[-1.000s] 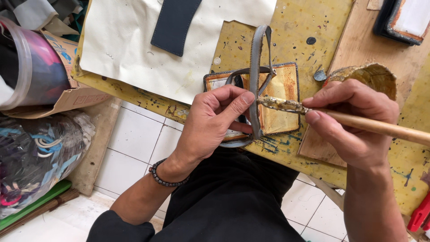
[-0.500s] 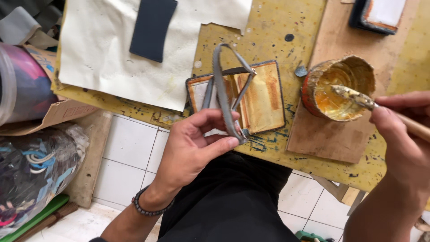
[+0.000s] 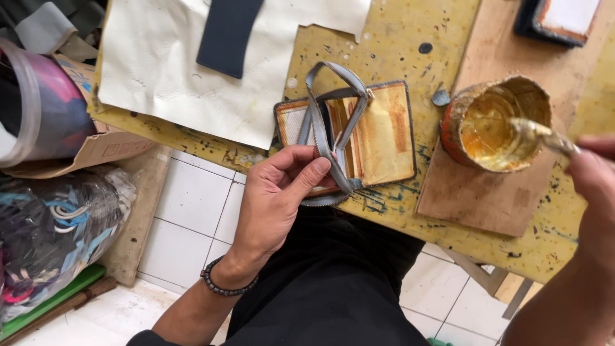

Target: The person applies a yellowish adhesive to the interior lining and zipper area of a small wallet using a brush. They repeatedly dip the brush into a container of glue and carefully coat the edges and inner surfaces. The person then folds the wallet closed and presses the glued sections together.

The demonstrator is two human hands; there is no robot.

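The left hand (image 3: pixel 278 195) sits at the near edge of the yellow worktable (image 3: pixel 410 38), its thumb and forefinger pinched on the grey zipper tape (image 3: pixel 323 131) where the tape curls off the front of the open wallet piece (image 3: pixel 381 138); the other fingers curl loosely beneath, over the table's lip; the tape loops up and back over the wallet, which lies flat just inside the table edge, glue-stained on its right half. The right hand (image 3: pixel 592 182) enters from the right border, closed on a glue brush (image 3: pixel 544 134) whose loaded tip rests over the mouth of the glue tin (image 3: pixel 496 122); much of that hand is cut off by the frame, so how its fingers grip cannot be told fully. The tin stands on a brown board (image 3: pixel 487 198), just beside the wallet, with a narrow strip of bare table between them. Behind the wallet lies a cream sheet (image 3: pixel 179 83) with a dark blue strip (image 3: pixel 227 35) on it, well apart from both hands; to the left, off the table, a cardboard box (image 3: pixel 96 150) and a plastic bag (image 3: pixel 57 237) crowd the tiled floor.

Against half a second ago, little differs; the brush has sunk a shade deeper into the tin, while the left-hand pinch on the tape is unchanged.
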